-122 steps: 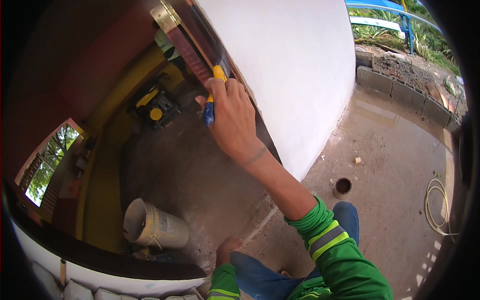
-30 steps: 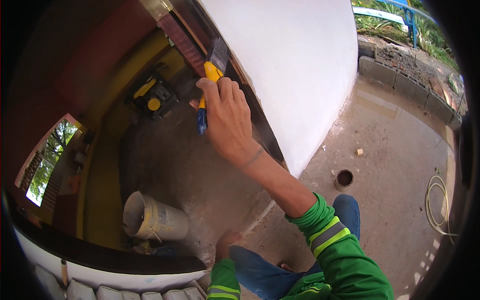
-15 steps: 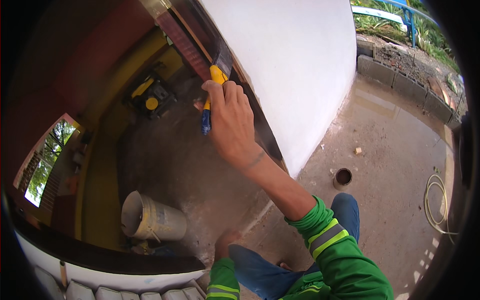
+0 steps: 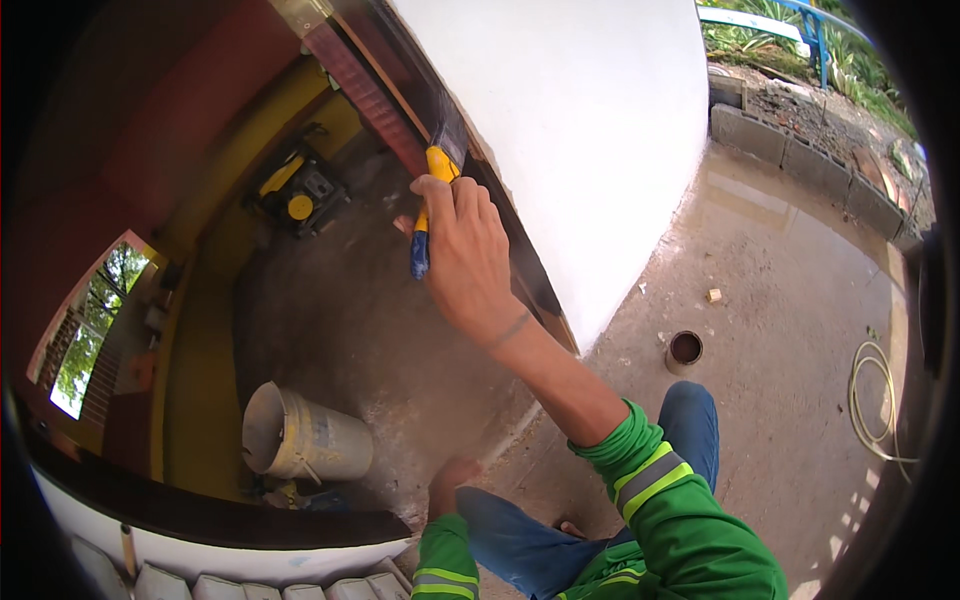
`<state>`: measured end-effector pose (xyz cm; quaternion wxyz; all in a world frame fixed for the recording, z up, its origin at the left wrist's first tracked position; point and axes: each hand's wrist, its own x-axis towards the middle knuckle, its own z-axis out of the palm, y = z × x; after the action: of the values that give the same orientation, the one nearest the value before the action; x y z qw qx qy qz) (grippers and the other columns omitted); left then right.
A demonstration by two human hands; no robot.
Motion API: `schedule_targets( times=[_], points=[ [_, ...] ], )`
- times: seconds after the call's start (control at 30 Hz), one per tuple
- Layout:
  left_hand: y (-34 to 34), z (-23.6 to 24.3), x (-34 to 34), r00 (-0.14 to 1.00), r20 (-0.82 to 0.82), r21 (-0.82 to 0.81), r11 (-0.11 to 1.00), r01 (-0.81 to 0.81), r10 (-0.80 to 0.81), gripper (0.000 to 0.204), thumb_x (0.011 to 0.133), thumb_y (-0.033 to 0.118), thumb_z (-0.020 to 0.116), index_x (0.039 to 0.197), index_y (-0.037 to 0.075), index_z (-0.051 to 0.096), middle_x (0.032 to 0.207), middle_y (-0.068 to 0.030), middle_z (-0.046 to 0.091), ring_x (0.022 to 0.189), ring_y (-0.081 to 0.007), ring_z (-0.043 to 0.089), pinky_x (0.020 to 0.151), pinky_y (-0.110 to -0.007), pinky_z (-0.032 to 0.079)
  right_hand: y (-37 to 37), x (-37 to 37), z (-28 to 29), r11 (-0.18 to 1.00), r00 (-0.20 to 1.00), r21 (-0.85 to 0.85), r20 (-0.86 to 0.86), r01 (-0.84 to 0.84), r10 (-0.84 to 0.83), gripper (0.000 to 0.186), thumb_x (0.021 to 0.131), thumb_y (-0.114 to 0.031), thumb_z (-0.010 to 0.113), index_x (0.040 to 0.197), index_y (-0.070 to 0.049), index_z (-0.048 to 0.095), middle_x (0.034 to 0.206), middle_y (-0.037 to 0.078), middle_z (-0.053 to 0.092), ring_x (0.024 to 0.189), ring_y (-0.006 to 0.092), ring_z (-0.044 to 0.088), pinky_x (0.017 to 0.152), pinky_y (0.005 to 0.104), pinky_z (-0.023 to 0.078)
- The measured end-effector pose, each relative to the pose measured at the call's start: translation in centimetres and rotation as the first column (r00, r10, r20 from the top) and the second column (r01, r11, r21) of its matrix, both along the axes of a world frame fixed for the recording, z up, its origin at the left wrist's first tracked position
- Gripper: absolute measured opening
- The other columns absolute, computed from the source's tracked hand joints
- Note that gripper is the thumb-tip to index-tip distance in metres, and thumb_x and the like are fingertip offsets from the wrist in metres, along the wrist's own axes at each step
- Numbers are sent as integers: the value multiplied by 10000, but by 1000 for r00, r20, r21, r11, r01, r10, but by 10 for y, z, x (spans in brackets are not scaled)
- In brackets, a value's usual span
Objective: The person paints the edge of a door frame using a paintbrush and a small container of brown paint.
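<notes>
My right hand (image 4: 465, 260) grips a paintbrush (image 4: 440, 163) with a yellow and blue handle. Its dark bristles lie against the dark wooden door frame (image 4: 515, 225) beside the white wall (image 4: 555, 120). A brass hinge (image 4: 298, 12) is at the top of the frame, above a reddish wooden strip. Low in the view, my left hand (image 4: 450, 482) is beside my knee near the doorway threshold; its fingers are too indistinct to read.
Inside the doorway are a tilted whitish bucket (image 4: 318, 435) and a yellow-and-black machine (image 4: 298, 190). Outside are a small can (image 4: 684, 352), a small wooden block (image 4: 714, 296), a coiled hose (image 4: 880, 400) and a low concrete-block edge (image 4: 790, 150).
My right hand and the brush are a little lower along the frame than in the earlier frames. My left hand stays low in about the same place.
</notes>
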<state>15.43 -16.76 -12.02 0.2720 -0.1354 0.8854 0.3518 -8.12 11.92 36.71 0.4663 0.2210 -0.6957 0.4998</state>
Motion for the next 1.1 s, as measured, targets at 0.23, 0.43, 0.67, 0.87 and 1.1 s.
schedule_targets(
  times=[0.23, 0.43, 0.67, 0.87, 1.1],
  points=[
    [-15, -10, 9, 994, 47, 57, 993, -100, 97, 383, 871, 390, 640, 1061, 66, 714, 1057, -202, 698, 986, -382, 652, 891, -476, 487, 1, 7, -4, 1000, 998, -20, 57, -21, 22, 348, 890, -242, 695, 1153, -65, 550, 934, 122, 496, 871, 285, 529, 763, 405, 436],
    [-9, -2, 6, 995, 78, 60, 996, -66, 62, 357, 881, 377, 613, 1035, 72, 716, 1046, -194, 693, 974, -385, 638, 876, -470, 485, 0, 8, -12, 999, 995, -26, 85, -42, 44, 366, 882, -251, 706, 1162, -72, 553, 942, 125, 499, 881, 295, 532, 778, 410, 437],
    [-12, -4, 11, 995, 67, 62, 995, -82, 78, 352, 886, 378, 603, 1041, 83, 716, 1045, -200, 688, 1004, -384, 626, 897, -469, 478, -1, 10, -17, 998, 994, -35, 99, -47, 50, 366, 881, -248, 709, 1163, -73, 554, 937, 126, 499, 885, 297, 534, 774, 411, 436],
    [-15, -6, 10, 996, 50, 42, 996, -74, 72, 360, 881, 381, 619, 1044, 76, 718, 1071, -197, 691, 1013, -395, 632, 888, -488, 478, 0, 11, -24, 999, 992, -30, 115, -46, 49, 349, 895, -218, 710, 1167, -76, 544, 926, 124, 506, 874, 309, 533, 784, 412, 449],
    [-10, -5, 8, 996, 34, 49, 996, -81, 79, 371, 869, 384, 642, 1043, 64, 718, 1045, -195, 699, 994, -390, 645, 880, -469, 490, 3, 12, -32, 998, 991, -31, 123, -55, 58, 341, 902, -202, 702, 1165, -57, 541, 924, 134, 510, 870, 315, 531, 786, 416, 442]
  ],
)
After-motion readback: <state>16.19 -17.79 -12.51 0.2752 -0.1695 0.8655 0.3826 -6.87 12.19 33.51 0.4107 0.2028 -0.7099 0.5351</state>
